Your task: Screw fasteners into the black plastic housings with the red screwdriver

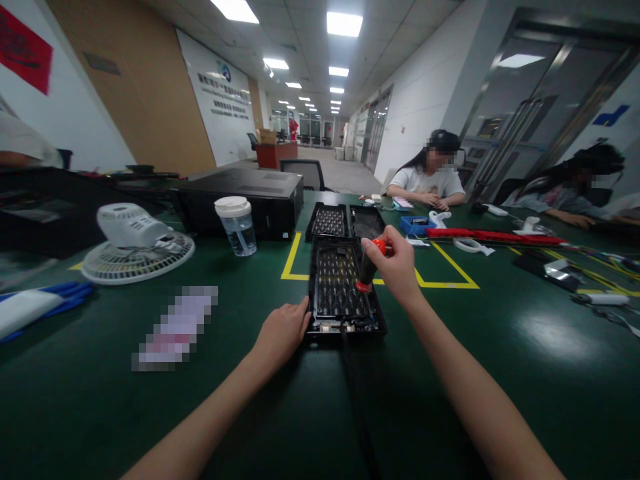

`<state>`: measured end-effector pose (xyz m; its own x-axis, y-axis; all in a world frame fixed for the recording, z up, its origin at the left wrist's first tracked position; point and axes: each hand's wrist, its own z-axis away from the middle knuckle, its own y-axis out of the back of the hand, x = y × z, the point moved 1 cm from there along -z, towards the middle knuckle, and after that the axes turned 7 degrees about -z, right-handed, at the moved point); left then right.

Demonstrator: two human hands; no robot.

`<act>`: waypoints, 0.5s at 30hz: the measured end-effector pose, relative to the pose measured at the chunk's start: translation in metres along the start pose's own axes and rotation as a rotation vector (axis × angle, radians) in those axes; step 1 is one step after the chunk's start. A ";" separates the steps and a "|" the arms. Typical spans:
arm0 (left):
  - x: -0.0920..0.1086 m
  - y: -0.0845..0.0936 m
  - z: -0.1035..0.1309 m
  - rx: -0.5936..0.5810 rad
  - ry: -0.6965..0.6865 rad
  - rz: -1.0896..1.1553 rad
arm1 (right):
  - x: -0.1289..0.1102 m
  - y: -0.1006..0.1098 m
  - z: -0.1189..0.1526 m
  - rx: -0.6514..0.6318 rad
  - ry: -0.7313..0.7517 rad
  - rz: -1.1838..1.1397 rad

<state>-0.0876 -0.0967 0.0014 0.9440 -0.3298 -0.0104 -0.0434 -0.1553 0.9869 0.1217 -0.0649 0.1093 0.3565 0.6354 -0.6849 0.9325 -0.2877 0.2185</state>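
Note:
My right hand [395,260] is closed around a screwdriver [369,268] with a black and red handle. The screwdriver stands nearly upright, its lower end over the right side of an opened black device [343,287] with a panel of rounded, shiny parts. Whether the tip touches a screw cannot be made out. Against the left side of this device rests my left hand [285,333], its fingers stretched along the casing's edge. From the device's near end a black cable [353,387] runs toward me. Just behind lies a similar black case [330,221] beside an open black cover [367,220].
Yellow tape [450,285] marks the green table. To the left are a white fan [135,243], a lidded cup [237,227] and a large black box [245,193]. On the right lie a blue tray [415,225] and red strips [495,236]. A person [430,173] sits across.

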 end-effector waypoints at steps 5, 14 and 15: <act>0.000 0.001 0.000 -0.011 0.006 0.008 | -0.004 -0.009 0.009 0.110 0.028 0.057; -0.001 -0.002 0.000 0.008 -0.012 -0.002 | 0.002 -0.010 0.007 0.129 0.030 0.068; -0.002 -0.002 0.000 0.012 -0.015 0.000 | 0.002 -0.010 0.007 0.130 0.032 0.069</act>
<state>-0.0889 -0.0958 -0.0001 0.9388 -0.3441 -0.0129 -0.0476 -0.1668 0.9848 0.1129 -0.0654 0.1012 0.4228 0.6329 -0.6486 0.8913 -0.4200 0.1711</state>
